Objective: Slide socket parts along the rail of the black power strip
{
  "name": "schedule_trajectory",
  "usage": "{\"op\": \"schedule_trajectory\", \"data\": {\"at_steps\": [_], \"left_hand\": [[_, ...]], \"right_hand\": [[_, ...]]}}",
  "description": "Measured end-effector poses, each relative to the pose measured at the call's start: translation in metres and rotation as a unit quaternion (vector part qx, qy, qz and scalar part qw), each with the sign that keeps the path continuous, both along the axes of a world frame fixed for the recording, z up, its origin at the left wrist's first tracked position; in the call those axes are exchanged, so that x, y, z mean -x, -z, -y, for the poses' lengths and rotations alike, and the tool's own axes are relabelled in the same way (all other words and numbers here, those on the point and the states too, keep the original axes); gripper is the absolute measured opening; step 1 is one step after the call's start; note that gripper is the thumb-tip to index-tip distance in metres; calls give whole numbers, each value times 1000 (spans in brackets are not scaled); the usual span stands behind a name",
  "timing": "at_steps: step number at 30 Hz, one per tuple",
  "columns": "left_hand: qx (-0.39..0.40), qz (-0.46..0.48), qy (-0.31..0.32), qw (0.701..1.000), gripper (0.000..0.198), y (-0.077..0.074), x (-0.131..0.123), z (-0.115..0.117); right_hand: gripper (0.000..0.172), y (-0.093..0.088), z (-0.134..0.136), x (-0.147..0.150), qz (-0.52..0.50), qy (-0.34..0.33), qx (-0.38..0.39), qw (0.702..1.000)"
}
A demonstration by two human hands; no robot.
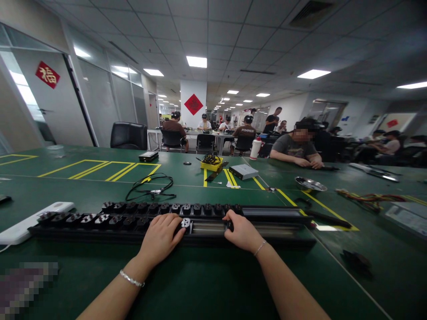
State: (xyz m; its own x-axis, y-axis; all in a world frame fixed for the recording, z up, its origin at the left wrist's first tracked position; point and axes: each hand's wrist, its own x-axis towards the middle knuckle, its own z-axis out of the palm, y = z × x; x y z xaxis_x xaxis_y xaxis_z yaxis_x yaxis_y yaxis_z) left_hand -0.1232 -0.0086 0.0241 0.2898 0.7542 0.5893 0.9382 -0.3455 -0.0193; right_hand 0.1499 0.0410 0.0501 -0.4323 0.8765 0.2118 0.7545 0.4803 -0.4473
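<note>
Two long black metal rails lie side by side across the table before me. The near rail (213, 240) carries a row of small black socket modules (87, 218) on its left part, and its channel shows bare further right. My left hand (162, 234) is curled over this row, its thumb beside a module with a silvery face (186, 224). My right hand (243, 231) pinches a small black piece (229, 225), apparently a socket module, at the channel; the fingers partly hide it. The far rail (273, 212) holds a similar row, ending right of its middle.
A white power strip (36, 222) touches the rails' left end. Beyond lie a black cable (150, 186), a yellow box of wires (211, 162), a grey box (243, 171) and a metal dish (311, 183). A person (296, 144) sits across the table at right.
</note>
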Motion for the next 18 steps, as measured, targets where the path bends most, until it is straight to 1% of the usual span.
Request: {"op": "schedule_trajectory", "data": {"at_steps": [7, 12, 18], "left_hand": [[-8, 5, 3, 1000, 27, 0, 0, -1], [4, 5, -2, 1000, 27, -1, -1, 0], [6, 7, -5, 1000, 27, -1, -1, 0]], "right_hand": [[24, 0, 1, 0, -13, 2, -1, 1000], [23, 1, 3, -1, 2, 24, -6, 1000], [23, -3, 8, -4, 2, 27, 20, 999]]}}
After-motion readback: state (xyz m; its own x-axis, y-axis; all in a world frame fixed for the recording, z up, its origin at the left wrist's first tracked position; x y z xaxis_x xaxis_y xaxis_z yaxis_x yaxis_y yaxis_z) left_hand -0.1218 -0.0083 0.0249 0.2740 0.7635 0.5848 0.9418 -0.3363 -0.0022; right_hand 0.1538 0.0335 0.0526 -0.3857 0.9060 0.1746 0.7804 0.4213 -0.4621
